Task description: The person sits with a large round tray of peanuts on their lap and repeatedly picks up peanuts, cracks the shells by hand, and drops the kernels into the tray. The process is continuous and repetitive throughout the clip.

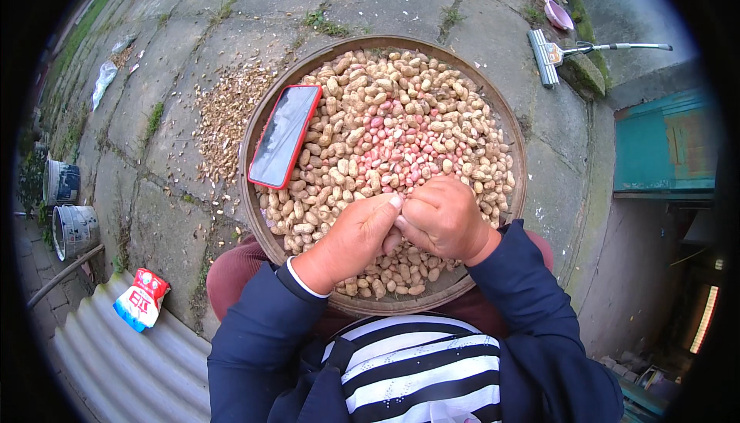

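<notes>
My left hand (359, 232) and my right hand (444, 219) meet over the near half of a round, shallow sieve (516, 128) with a wooden rim. Their fingers are curled and the thumb tips come together. Whatever lies between the fingertips is hidden. Unshelled peanuts (329, 160) fill most of the sieve, which rests over my lap. Just beyond my hands, shelled pink peanut kernels (399, 145) are heaped in the middle. A smartphone (285, 136) in a red case lies on the peanuts at the left, against the rim.
Broken peanut shells (225, 122) are strewn on the concrete slabs left of the sieve. Corrugated sheeting (144, 371) bears a red, white and blue bag (141, 300). Two buckets (75, 230) stand far left. A sponge mop (546, 58) and a pink basin (558, 14) are at upper right.
</notes>
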A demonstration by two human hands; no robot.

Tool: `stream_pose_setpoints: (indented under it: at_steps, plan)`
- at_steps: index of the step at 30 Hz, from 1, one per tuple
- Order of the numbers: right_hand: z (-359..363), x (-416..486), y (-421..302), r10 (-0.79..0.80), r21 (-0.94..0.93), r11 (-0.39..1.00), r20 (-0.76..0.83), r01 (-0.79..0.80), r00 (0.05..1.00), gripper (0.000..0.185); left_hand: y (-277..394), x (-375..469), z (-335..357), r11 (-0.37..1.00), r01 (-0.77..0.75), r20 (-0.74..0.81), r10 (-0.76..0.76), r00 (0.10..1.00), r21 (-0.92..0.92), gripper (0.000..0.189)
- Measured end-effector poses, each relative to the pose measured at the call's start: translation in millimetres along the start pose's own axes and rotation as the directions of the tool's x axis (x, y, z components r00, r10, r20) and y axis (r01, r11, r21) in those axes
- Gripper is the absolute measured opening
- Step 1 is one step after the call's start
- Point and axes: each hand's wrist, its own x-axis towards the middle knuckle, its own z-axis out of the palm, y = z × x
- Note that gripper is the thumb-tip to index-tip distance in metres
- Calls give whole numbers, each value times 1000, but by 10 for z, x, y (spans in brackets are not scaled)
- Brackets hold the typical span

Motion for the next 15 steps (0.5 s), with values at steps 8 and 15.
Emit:
stream_pose_setpoints:
  at_steps: [8, 15]
  plan:
    - [36, -137, 28, 376, 473, 836, -124, -279, 918, 24, -87, 40, -108, 737, 135, 205, 5, 979, -662, 35]
    - [-70, -172, 73, 481, 487, 789, -107, -375, 870, 29, 194, 81, -54, 353, -141, -97, 577, 811, 925, 27]
